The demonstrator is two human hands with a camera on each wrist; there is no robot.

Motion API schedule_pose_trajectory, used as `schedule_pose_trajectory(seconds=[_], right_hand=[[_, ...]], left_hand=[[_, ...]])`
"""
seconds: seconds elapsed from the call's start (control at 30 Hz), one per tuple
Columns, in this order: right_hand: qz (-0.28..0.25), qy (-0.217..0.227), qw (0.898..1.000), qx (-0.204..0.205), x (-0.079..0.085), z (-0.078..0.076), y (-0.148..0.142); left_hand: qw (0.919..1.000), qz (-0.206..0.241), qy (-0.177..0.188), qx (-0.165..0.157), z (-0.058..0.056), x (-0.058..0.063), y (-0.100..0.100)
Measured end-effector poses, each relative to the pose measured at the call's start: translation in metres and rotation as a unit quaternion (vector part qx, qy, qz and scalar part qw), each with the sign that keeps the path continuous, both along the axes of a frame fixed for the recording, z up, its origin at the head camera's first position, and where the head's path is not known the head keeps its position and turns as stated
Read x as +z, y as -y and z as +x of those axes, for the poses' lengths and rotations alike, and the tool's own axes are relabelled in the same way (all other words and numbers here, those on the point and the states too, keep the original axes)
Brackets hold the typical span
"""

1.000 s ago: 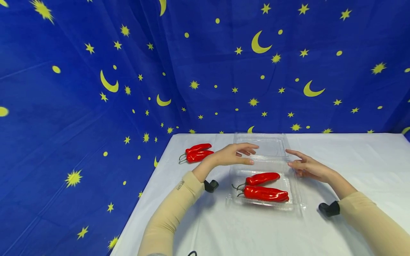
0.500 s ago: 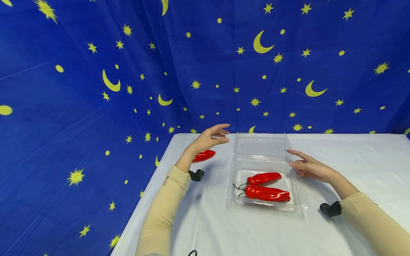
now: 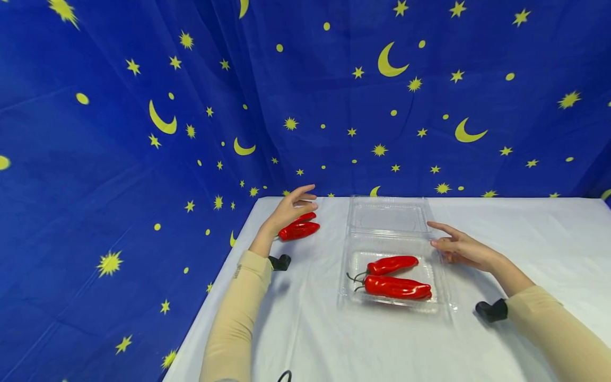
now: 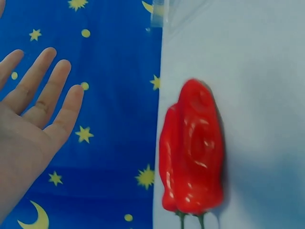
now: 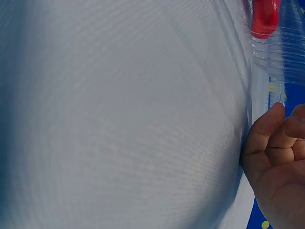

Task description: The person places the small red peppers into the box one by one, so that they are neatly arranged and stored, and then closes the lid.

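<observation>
Two red peppers lie side by side at the table's far left, the nearer pepper and the farther pepper. My left hand is held above them with spread fingers and nothing in its grasp, hiding their stems in part. In the left wrist view both show fully, the larger pepper in front of the slimmer one. A hinged clear plastic container stands with its lid folded back. Inside lie two more red peppers, stems to the left. My right hand, index finger extended, is at the container's right edge, holding nothing.
A white cloth covers the table. Behind and to the left hangs a blue curtain with yellow stars and moons. Black camera mounts sit at both wrists. A dark cable loop shows at the front edge.
My left hand has moved left from over the container to above the two peppers at the far left. The right hand has stayed beside the container.
</observation>
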State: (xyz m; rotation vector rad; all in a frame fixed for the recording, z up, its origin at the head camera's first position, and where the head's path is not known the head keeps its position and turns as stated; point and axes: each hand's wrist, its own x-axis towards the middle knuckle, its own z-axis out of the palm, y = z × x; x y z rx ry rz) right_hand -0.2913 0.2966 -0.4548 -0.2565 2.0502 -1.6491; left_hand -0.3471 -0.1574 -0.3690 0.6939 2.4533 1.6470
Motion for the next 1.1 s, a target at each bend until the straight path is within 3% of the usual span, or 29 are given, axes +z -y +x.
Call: schedule_pose_trajectory(seconds=[0.53, 0.67, 0.9, 1.1], right_hand=[[0.0, 0.001, 1.0, 0.0, 0.001, 0.001, 0.001], [0.004, 0.001, 1.0, -0.001, 0.002, 0.001, 0.0], [0.004, 0.004, 1.0, -0.004, 0.0, 0.001, -0.001], [-0.002, 0.004, 1.0, -0.001, 0.0, 0.001, -0.001]], left_hand=[[0.9946, -0.056, 0.026, 0.084, -0.011, -0.049, 0.027], [0.9923, -0.082, 0.014, 0.092, -0.013, -0.059, 0.031], [0.9872, -0.134, -0.033, 0.079, -0.013, -0.071, 0.03], [0.9806, -0.172, -0.048, 0.081, -0.012, -0.081, 0.03]])
